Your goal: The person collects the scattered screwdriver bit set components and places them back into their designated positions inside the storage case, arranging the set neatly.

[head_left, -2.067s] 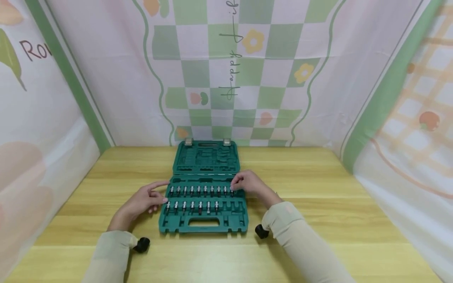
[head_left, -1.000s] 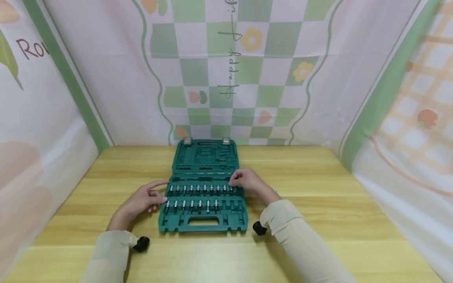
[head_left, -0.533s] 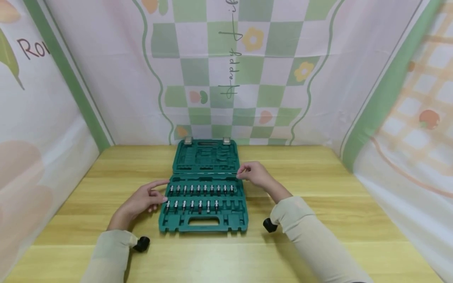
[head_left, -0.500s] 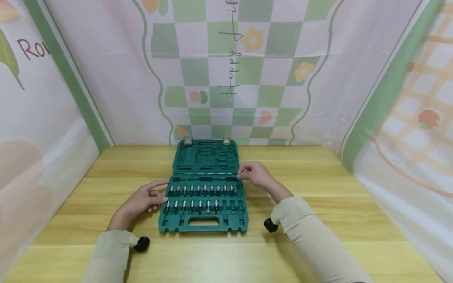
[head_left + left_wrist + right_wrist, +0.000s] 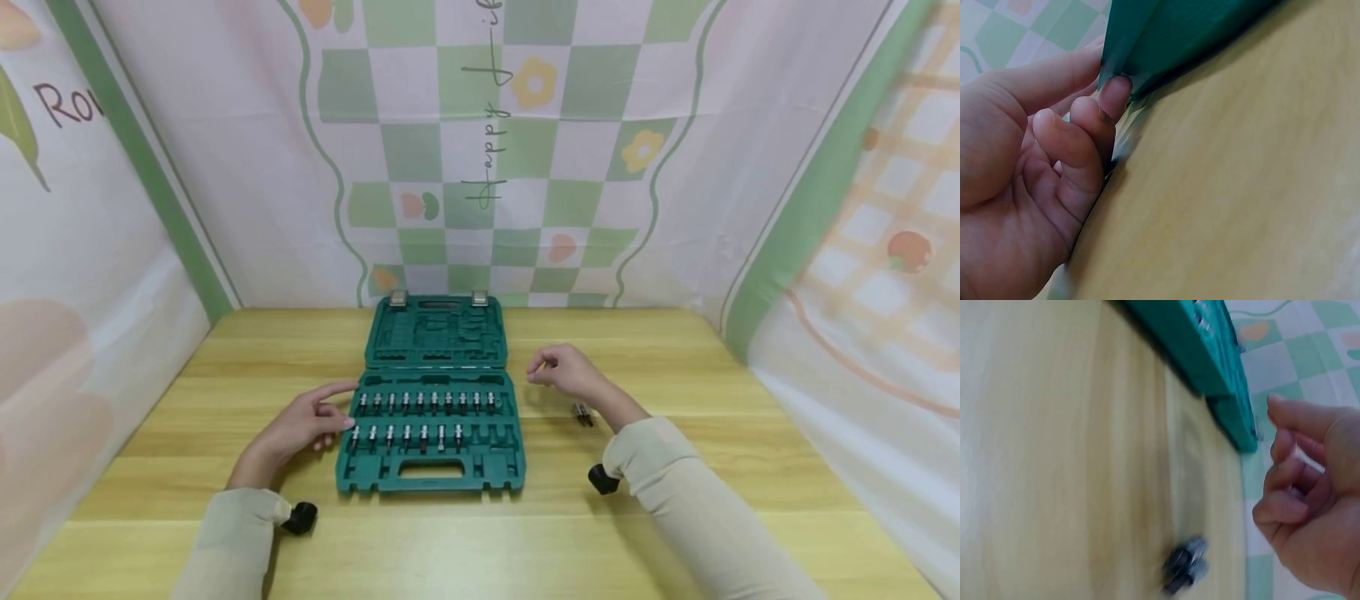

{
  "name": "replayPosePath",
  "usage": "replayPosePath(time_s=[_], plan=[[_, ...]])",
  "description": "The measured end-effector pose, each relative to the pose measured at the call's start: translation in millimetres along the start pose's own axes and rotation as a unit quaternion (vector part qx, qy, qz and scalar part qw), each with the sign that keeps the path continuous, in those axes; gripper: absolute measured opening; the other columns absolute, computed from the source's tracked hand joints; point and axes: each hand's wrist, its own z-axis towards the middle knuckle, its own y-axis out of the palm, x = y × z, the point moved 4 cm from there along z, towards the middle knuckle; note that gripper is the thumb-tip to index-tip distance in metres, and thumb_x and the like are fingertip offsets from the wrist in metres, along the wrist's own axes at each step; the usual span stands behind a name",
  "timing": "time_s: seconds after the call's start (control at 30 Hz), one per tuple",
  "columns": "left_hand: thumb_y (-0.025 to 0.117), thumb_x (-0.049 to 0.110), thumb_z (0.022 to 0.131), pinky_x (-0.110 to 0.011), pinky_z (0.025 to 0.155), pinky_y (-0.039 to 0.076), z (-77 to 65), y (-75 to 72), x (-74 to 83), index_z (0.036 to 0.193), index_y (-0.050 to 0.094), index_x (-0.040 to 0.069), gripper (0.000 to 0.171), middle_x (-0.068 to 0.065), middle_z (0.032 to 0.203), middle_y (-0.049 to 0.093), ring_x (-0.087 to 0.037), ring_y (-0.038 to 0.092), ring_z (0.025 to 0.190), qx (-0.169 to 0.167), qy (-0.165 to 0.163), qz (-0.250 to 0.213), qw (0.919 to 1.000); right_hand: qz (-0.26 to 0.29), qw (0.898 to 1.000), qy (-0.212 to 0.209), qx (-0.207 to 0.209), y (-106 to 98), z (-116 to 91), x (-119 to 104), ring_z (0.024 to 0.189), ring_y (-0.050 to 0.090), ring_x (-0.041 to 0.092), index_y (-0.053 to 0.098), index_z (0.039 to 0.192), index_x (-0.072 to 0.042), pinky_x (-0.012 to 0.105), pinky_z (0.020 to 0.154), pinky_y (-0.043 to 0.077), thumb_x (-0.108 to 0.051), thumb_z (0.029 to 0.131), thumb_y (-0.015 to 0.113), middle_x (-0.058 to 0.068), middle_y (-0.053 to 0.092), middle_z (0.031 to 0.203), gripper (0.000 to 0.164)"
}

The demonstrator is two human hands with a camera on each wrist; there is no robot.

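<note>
An open green tool case (image 5: 431, 483) lies on the table with its lid leaning back. Two rows of silver-and-dark bit sockets (image 5: 423, 437) fill most of its slots. My left hand (image 5: 303, 425) touches the case's left edge with thumb and index finger, the other fingers loosely bent. In the left wrist view the fingertips (image 5: 1116, 94) are right at the case's corner. My right hand (image 5: 570, 372) hovers right of the case, fingers loosely curled around nothing. Below its wrist, loose bit sockets (image 5: 582, 413) lie on the table, also blurred in the right wrist view.
The wooden table (image 5: 435, 558) reaches back to a checked fabric backdrop (image 5: 517, 167). Fabric also hangs at both sides. Some slots (image 5: 495, 437) at the right end of the case's front row hold no socket.
My right hand has let go of the rightmost back-row socket, risen and moved right, away from the case. The loose sockets beside its wrist have come into view. The left hand stays.
</note>
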Motion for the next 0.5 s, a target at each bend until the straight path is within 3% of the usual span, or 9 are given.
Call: replayPosePath(time_s=[0.13, 0.5], plan=[[0.066, 0.01, 0.093, -0.028, 0.05, 0.046, 0.2, 0.2, -0.6, 0.15, 0.036, 0.008, 0.064, -0.014, 0.082, 0.065, -0.018, 0.052, 0.057, 0.001, -0.001, 0.002, 1.0, 0.003, 1.0, -0.011, -0.017, -5, -5, 14, 0.063, 0.046, 0.022, 0.067, 0.1, 0.004, 0.033, 0.058, 0.043, -0.006, 0.093, 0.064, 0.006, 0.053, 0.071, 0.013], [0.066, 0.01, 0.093, -0.028, 0.05, 0.046, 0.9, -0.2, -0.8, 0.15, 0.036, 0.008, 0.065, -0.014, 0.082, 0.065, -0.018, 0.052, 0.057, -0.001, 0.002, 0.002, 1.0, -0.018, 1.0, 0.001, -0.021, -26, -16, 46, 0.065, 0.05, 0.019, 0.067, 0.102, 0.001, 0.032, 0.06, 0.045, -0.013, 0.092, 0.067, 0.006, 0.055, 0.072, 0.017]])
